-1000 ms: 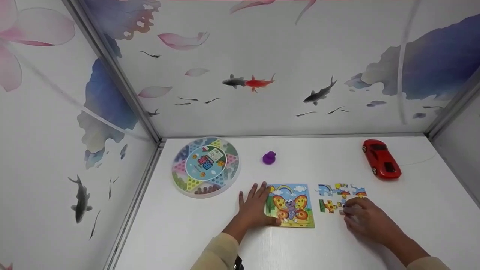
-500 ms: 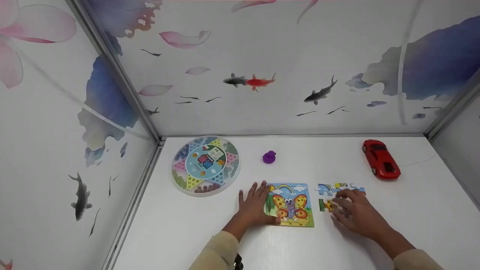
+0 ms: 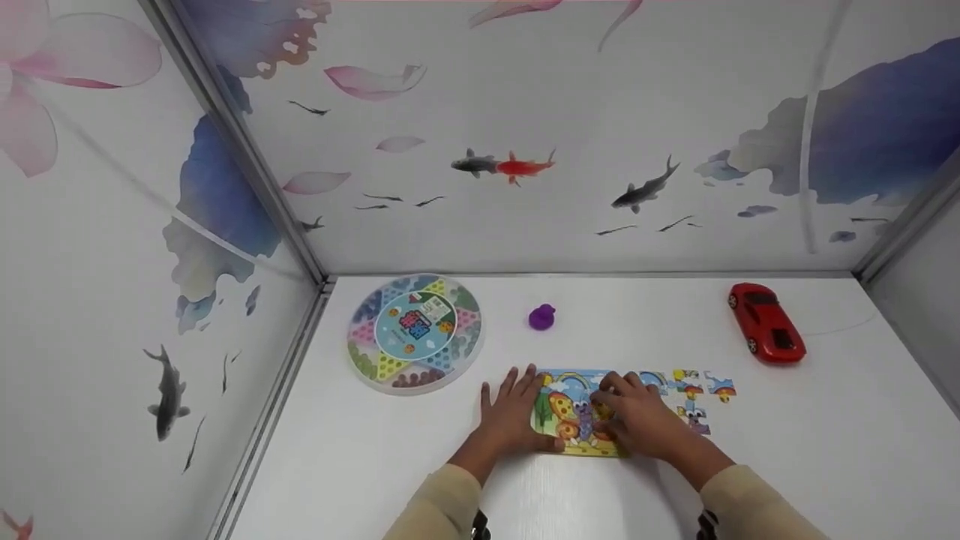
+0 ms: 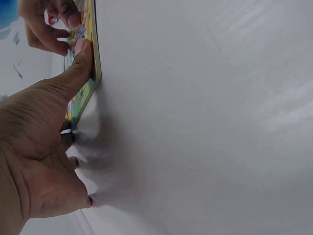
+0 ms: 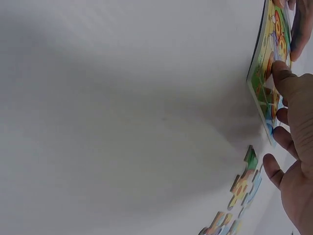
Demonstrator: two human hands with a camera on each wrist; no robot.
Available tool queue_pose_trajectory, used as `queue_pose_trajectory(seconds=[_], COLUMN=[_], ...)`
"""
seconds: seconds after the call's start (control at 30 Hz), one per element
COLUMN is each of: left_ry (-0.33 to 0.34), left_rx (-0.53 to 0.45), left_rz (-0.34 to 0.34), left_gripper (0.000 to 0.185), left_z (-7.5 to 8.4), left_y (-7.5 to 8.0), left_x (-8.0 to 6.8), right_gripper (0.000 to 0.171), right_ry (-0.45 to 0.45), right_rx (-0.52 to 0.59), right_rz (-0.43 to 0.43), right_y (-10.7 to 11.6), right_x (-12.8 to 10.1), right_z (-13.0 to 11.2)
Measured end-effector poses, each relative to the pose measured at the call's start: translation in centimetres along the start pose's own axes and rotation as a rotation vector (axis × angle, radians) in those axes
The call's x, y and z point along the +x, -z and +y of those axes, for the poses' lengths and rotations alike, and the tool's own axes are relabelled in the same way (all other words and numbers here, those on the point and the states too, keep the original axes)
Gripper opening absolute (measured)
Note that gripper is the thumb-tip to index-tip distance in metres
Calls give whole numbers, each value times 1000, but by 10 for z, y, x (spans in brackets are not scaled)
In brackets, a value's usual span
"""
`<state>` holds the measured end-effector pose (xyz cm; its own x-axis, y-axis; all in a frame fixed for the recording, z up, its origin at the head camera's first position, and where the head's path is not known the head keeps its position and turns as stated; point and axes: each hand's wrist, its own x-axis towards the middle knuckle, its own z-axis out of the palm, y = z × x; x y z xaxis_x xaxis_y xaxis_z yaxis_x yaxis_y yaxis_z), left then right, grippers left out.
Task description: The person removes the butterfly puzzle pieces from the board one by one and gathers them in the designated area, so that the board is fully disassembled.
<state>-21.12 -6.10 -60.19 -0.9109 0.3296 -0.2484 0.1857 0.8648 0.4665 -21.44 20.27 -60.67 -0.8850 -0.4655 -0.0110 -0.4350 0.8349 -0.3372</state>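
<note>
A square butterfly puzzle board (image 3: 570,442) lies flat on the white table. My left hand (image 3: 511,418) rests at its left side, fingers spread, thumb on the board's front left corner. My right hand (image 3: 649,420) is over the board's right half, fingers bent down and thumb touching the surface (image 5: 281,71). In the left wrist view a gap shows between its thumb and finger, with no piece visible there. To the right of the board lie several loose puzzle pieces, including a rainbow piece (image 3: 652,380) and a purple piece (image 3: 694,417). The right hand hides some of them from the head view.
A round game box (image 3: 415,334) with coloured beads lies at the back left. A small purple duck (image 3: 541,316) stands behind the board. At the back right is a red toy car (image 3: 766,324). Printed walls enclose the table's left, back and right.
My right hand has moved left from the loose pieces onto the board, leaving the purple piece uncovered on the table. My left hand has stayed at the board's left side.
</note>
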Motion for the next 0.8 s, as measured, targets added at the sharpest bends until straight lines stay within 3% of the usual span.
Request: queue_pose_trajectory(seconds=[0.3,0.6,0.8], left_ry=[5,3,3], left_rx=[19,21,-12], left_rz=[0,4,0], left_gripper=[119,119,118], left_z=[-2,-2,-1], left_y=[-2,1,-3], left_x=[4,5,3], right_gripper=[46,66,61], right_ry=[-166,-187,-206], right_rx=[-2,-75,-69], right_rz=[-60,-90,-85], right_y=[1,2,0], right_x=[14,23,19], right_z=[-21,-30,-32])
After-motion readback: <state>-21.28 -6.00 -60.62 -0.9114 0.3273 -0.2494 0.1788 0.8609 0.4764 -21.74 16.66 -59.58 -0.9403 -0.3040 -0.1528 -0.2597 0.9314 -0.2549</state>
